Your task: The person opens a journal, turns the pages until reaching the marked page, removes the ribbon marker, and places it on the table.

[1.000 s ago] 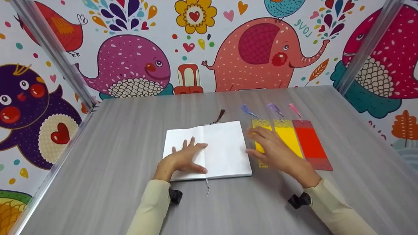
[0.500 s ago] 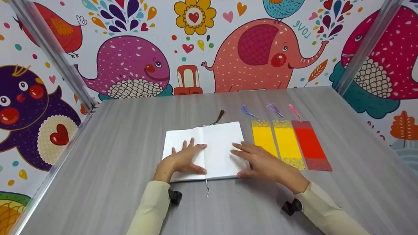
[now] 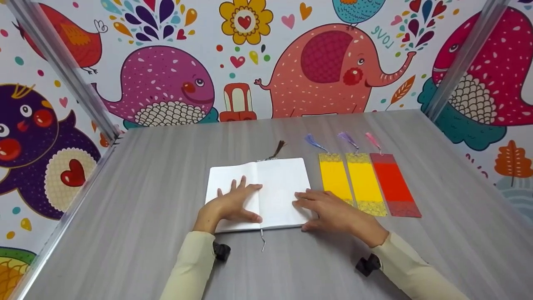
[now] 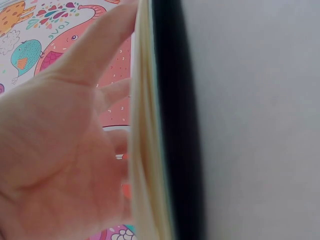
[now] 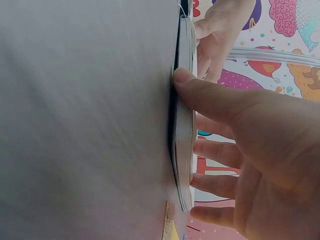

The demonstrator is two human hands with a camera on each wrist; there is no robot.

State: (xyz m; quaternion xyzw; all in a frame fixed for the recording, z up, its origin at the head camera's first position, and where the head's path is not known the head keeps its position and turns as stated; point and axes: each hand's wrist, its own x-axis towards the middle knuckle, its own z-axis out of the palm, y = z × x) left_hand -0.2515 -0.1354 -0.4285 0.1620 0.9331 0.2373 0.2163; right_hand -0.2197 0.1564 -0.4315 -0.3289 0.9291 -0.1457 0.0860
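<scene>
An open notebook (image 3: 283, 183) with blank white pages lies flat in the head view. My left hand (image 3: 231, 204) rests on its left page, fingers spread, thumb by the centre fold. At the lower right corner is my right hand (image 3: 329, 210). In the right wrist view its thumb (image 5: 210, 95) touches the near page edges, while the other fingers extend fairly straight over the page. A brown tassel (image 3: 279, 148) sticks out past the notebook's top edge, and a thin silvery ribbon (image 3: 262, 241) trails from the bottom of the fold.
Right of the notebook lie two yellow bookmarks (image 3: 335, 175) and a red bookmark (image 3: 394, 183) side by side, with blue, purple and pink tassels pointing away. The grey table (image 3: 137, 200) meets cartoon-printed walls (image 3: 325, 66) at the back and sides.
My right hand has moved left and nearer from over the yellow bookmarks to the notebook's lower right corner. My left hand stays on the left page.
</scene>
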